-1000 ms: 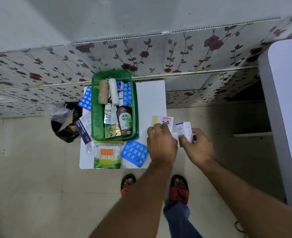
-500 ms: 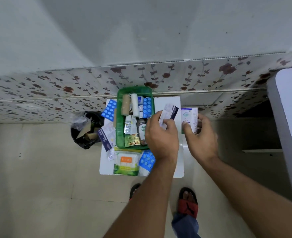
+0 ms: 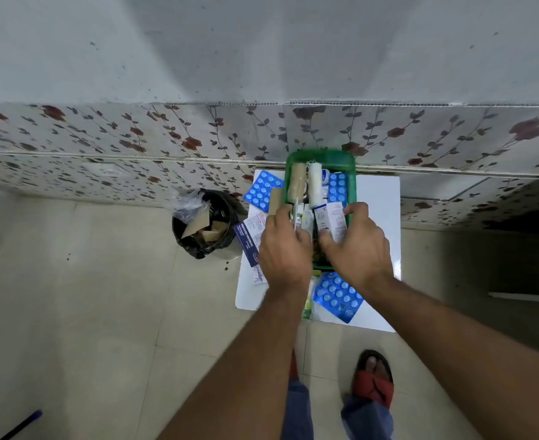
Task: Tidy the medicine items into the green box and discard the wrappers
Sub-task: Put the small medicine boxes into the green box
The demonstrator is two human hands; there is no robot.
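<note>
The green box point(image 3: 320, 157) stands on a small white table point(image 3: 377, 198) against the wall, holding bandage rolls point(image 3: 296, 184) and a blue blister pack point(image 3: 338, 188). Both of my hands are over the box. My right hand point(image 3: 355, 246) grips a white medicine carton point(image 3: 331, 219) held upright inside the box. My left hand point(image 3: 285, 246) pinches a thin flat packet point(image 3: 296, 214) at the box's left side. Blue blister packs lie outside the box at back left point(image 3: 262, 190) and front point(image 3: 338, 295). A printed leaflet point(image 3: 249, 236) hangs over the table's left edge.
A black bin point(image 3: 203, 227) lined with a bag, holding cardboard and plastic wrappers, stands on the floor left of the table. A floral-tiled wall runs behind. My sandalled foot point(image 3: 374, 381) is below the table. A blue pen point(image 3: 20, 425) lies on the floor at far left.
Both hands lifted their items from the table's right side and carried them left over the green box. The camera view shifted, so the table now sits further right.
</note>
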